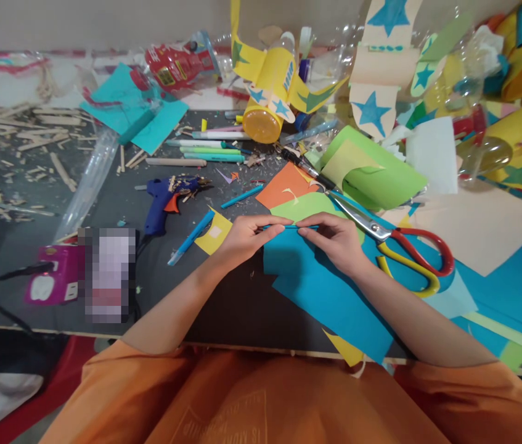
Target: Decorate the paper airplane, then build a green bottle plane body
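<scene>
A blue sheet of paper [330,290] lies on the dark table [117,197] in front of me. Its far edge is rolled or folded up into a thin strip. My left hand [246,237] pinches that edge at its left end. My right hand [337,237] pinches the same edge at its right end. Both hands have their fingers pressed together on the paper. A green sheet [304,206] and an orange sheet [283,185] lie just beyond the hands.
Red-and-yellow scissors [397,243] lie right of my right hand. A blue glue gun [168,200] and several pens sit to the left. Yellow paper-covered bottle planes [272,80], coloured sheets and wood sticks crowd the back. A purple power strip [55,280] is near left.
</scene>
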Motion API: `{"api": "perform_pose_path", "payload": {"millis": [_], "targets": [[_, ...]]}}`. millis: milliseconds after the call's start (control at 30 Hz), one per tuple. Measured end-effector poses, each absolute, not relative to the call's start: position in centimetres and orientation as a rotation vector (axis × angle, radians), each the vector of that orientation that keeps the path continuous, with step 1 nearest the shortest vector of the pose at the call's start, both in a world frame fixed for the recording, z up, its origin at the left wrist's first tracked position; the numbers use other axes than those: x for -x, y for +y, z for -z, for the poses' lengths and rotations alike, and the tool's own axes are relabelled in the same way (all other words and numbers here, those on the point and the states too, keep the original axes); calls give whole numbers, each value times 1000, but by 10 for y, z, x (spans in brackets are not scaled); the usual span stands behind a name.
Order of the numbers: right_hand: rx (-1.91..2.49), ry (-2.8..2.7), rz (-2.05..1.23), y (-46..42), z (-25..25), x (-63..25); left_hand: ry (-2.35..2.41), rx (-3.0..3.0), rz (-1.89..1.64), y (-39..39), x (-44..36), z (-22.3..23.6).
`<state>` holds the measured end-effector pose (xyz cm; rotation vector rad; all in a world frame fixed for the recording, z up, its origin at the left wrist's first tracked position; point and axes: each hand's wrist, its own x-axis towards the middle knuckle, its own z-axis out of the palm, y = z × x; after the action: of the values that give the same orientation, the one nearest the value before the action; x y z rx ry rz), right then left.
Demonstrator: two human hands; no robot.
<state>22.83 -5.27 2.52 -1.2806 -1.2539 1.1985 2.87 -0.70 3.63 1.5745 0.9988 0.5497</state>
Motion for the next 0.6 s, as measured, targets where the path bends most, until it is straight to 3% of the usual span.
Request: {"api": "perform_pose_path", "payload": {"millis": [600], "targets": [[1331,-1300,-1208,-52,-29,-229,1048,-1636,-543,-9,-29,-40]]}}
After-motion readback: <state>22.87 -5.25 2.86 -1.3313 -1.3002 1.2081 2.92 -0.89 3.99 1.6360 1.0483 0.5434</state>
